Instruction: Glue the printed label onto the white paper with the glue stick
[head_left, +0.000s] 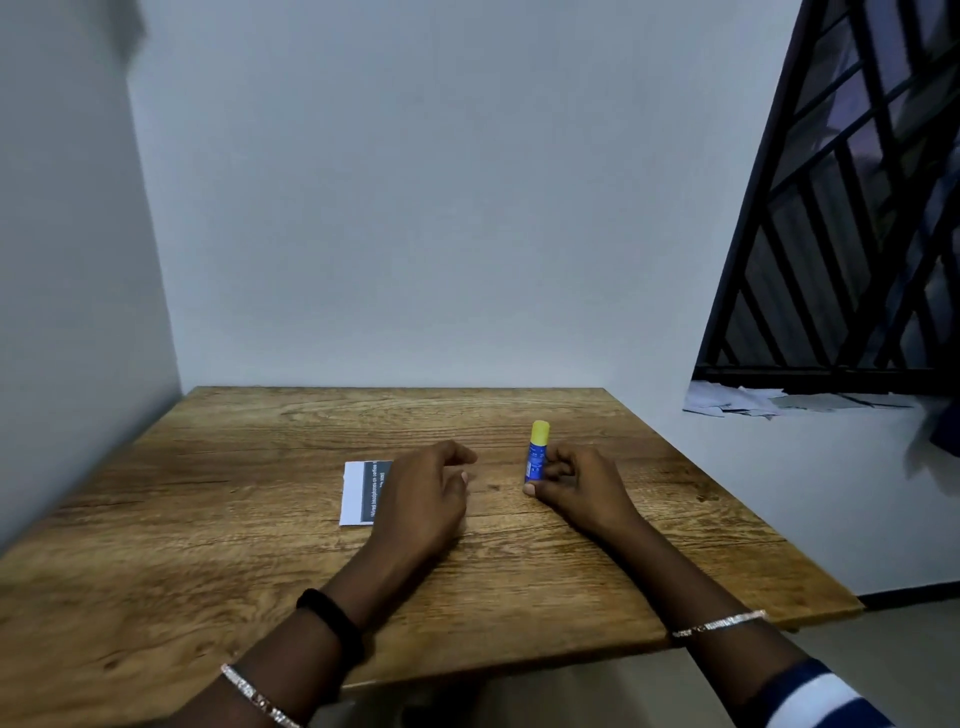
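Note:
A blue glue stick (536, 452) with a yellow cap stands upright on the wooden table (208, 545). My right hand (576, 486) grips its lower body, with fingers and thumb curled round it. A small white paper (351, 493) lies flat left of centre, and a dark printed label (375, 488) with white text lies on it. My left hand (423, 499) hovers over the right part of the paper and label, fingers relaxed and holding nothing. That hand hides the right side of both sheets.
A white wall rises just behind the table's far edge and another closes in on the left. A barred window (852, 218) stands at the right, with loose papers (753, 400) on its sill. The table's right edge drops to the floor.

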